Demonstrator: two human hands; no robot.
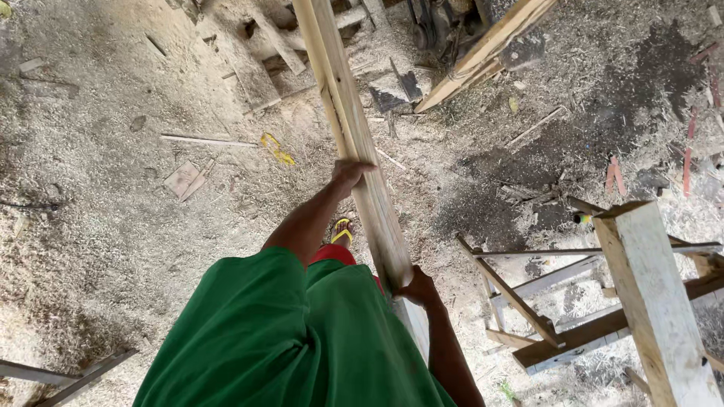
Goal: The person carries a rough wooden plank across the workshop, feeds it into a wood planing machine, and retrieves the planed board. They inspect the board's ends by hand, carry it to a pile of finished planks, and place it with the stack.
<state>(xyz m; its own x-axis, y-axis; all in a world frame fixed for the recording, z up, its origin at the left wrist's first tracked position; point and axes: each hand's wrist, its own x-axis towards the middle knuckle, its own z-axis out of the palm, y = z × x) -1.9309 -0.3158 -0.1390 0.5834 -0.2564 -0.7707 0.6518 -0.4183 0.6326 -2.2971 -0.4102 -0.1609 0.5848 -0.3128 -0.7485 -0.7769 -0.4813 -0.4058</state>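
1. Head view: a long wooden plank [360, 143] is held lengthwise above the sawdust-covered floor [113, 226].
2. The left hand [351, 172] is closed over the plank's left edge, midway along it.
3. The right hand [417, 289] is wrapped around the plank lower down.
4. A wooden sawhorse [648, 294] stands to the right.

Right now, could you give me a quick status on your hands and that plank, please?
Left hand grips long pale wooden plank from above. Right hand grips it lower. Wooden sawhorse frame close right.
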